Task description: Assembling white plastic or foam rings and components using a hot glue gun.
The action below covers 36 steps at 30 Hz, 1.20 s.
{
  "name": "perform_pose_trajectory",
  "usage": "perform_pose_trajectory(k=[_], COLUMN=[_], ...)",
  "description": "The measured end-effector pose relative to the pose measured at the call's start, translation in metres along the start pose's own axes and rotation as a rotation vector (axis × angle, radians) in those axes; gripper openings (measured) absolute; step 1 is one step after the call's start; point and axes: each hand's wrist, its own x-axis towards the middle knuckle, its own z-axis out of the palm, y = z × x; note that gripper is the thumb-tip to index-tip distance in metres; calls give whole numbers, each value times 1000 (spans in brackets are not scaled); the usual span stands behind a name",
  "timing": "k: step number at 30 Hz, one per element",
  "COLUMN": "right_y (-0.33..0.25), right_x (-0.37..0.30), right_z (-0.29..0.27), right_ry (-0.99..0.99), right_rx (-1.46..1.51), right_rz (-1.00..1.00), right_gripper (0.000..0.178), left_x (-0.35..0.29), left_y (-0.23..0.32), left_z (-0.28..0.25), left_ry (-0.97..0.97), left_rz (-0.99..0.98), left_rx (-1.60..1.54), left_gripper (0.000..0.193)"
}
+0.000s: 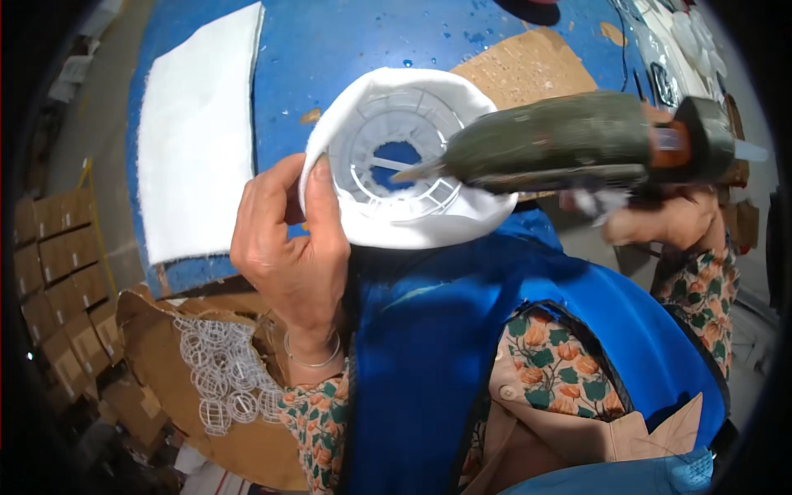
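Observation:
My left hand [293,247] pinches the left edge of a white fabric sleeve [412,233], thumb inside and fingers outside. Within the sleeve sits a round white plastic cage [441,196], its open middle showing the blue table. From the right, my right hand [668,219] grips a dark green glue gun [561,140], slightly smeared by motion. The gun's tip points left over the cage's opening; whether it touches the cage I cannot tell. A pale glue stick [749,151] juts from its back end.
White felt pieces [198,140] lie on the left of the blue table [330,41]. Behind the sleeve is a brown cardboard sheet [536,70]. At lower left, an open carton [165,363] holds several white plastic cages [231,371]. Stacked boxes [62,256] stand farther left.

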Motion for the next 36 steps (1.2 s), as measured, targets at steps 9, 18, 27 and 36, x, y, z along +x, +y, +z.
perform_pose_trajectory(k=[9, 18, 27, 36], right_y=[-31, -16, -4, -9], right_x=[59, 42, 23, 16], right_z=[15, -9, 14, 7], right_ry=[-218, -214, -203, -168], right_rx=[-73, -88, -57, 55], right_rz=[354, 197, 191, 208], right_gripper=[51, 38, 38, 38], left_x=[-2, 18, 22, 9], left_y=[-4, 74, 139, 82], left_z=[-5, -4, 66, 34], left_ry=[-2, 218, 455, 490], left_rz=[-8, 866, 1142, 689], left_rx=[-9, 148, 92, -154], left_gripper=[14, 21, 23, 15])
